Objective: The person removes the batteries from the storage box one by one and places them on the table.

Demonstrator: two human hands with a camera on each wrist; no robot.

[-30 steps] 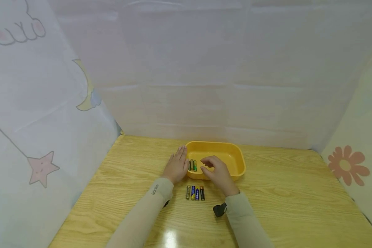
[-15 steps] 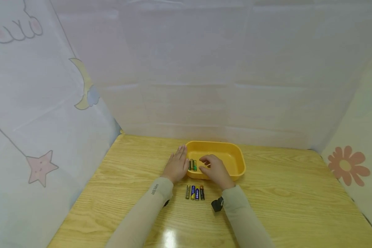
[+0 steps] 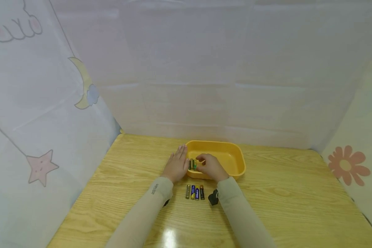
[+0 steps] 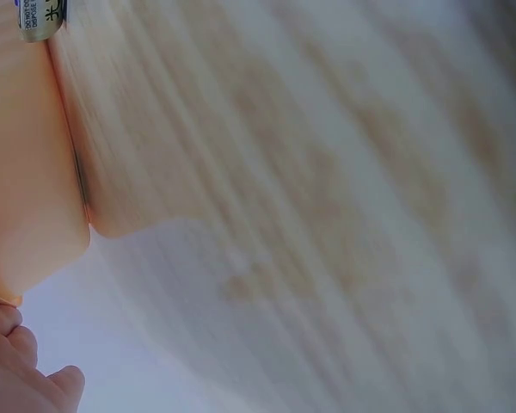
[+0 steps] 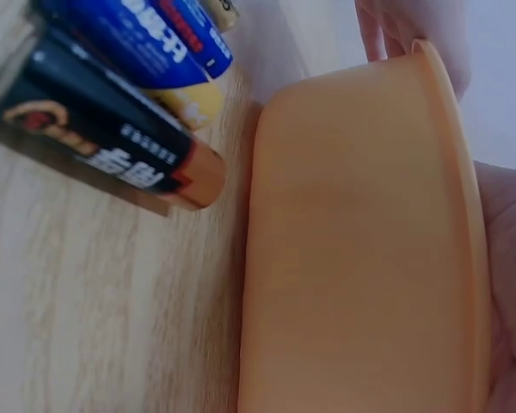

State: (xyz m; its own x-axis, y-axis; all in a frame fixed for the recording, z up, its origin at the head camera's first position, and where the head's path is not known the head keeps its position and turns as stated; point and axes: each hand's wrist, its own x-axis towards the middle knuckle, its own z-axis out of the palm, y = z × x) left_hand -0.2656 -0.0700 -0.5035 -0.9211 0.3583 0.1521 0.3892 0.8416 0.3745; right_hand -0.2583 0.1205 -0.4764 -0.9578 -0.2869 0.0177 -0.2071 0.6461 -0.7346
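In the head view, a yellow plastic basin (image 3: 235, 158) sits on the table with a few batteries lying side by side at its left end, including a green battery (image 3: 195, 164). My left hand (image 3: 176, 166) rests against the basin's left side with straight fingers. Reaching over the front rim, my right hand (image 3: 211, 167) has thumb and forefinger spread apart, their tips right beside the green battery. The right wrist view shows the basin's outer wall (image 5: 361, 224), which hides most of the right hand.
Several batteries lie in a row on the table in front of the basin, among them a black battery (image 3: 202, 192) with a copper end and a blue battery (image 3: 193, 192). The wooden table (image 3: 291, 193) meets a white cloth backdrop (image 3: 204, 103) behind the basin.
My right hand has moved left inside the basin, up to the green battery, and its forearm has swung left with it. The left hand stays in place.
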